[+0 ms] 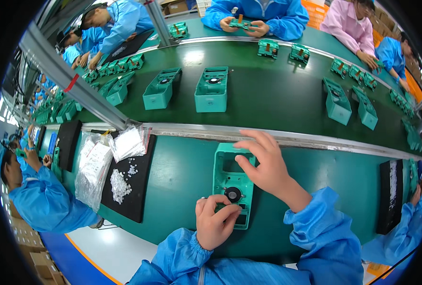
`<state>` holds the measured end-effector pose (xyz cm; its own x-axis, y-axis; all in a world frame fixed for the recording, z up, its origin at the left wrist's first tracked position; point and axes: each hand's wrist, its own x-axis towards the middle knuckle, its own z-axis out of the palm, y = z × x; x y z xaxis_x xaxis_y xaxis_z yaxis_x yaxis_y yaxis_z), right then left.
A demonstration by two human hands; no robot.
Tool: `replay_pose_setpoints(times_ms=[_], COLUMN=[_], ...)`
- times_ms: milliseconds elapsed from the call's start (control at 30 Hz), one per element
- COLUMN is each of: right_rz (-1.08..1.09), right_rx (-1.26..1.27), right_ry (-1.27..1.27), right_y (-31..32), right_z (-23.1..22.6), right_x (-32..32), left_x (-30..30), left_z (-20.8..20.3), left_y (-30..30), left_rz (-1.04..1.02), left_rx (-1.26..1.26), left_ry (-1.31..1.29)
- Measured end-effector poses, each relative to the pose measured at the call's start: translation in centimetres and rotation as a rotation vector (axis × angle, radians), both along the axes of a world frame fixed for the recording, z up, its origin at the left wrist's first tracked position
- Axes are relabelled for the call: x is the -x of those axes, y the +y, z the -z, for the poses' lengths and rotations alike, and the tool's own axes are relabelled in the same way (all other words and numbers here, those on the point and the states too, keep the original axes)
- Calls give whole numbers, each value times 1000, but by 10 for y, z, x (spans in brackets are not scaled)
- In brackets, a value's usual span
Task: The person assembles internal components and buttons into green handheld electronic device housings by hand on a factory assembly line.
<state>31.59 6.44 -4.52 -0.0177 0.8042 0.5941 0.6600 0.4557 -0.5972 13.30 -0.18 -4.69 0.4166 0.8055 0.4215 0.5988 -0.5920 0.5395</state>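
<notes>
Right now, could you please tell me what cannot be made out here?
Left hand, head view: its own bulk hides whether its grip holds anything.
Green housing, head view: the left hand covers part of its lower end, the right hand part of its upper right side.
White pieces, head view: too small to tell their shape.
Worker at far right, head view: cut off by the dark rim.

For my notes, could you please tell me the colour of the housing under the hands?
The housing is bluish green, best seen in head view.
</notes>
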Motion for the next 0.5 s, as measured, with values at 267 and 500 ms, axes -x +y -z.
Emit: replay_pose_setpoints(times_ms=[267,500], right_rz=[-83,-73], right_rx=[30,81], right_ry=[367,353], right_y=[-2,1], right_z=[21,28], right_x=[7,8], left_x=[-17,-20], left_z=[5,7], left_y=[-6,-3], left_rz=[-75,-95], left_rx=[-41,-65], left_ry=[106,181])
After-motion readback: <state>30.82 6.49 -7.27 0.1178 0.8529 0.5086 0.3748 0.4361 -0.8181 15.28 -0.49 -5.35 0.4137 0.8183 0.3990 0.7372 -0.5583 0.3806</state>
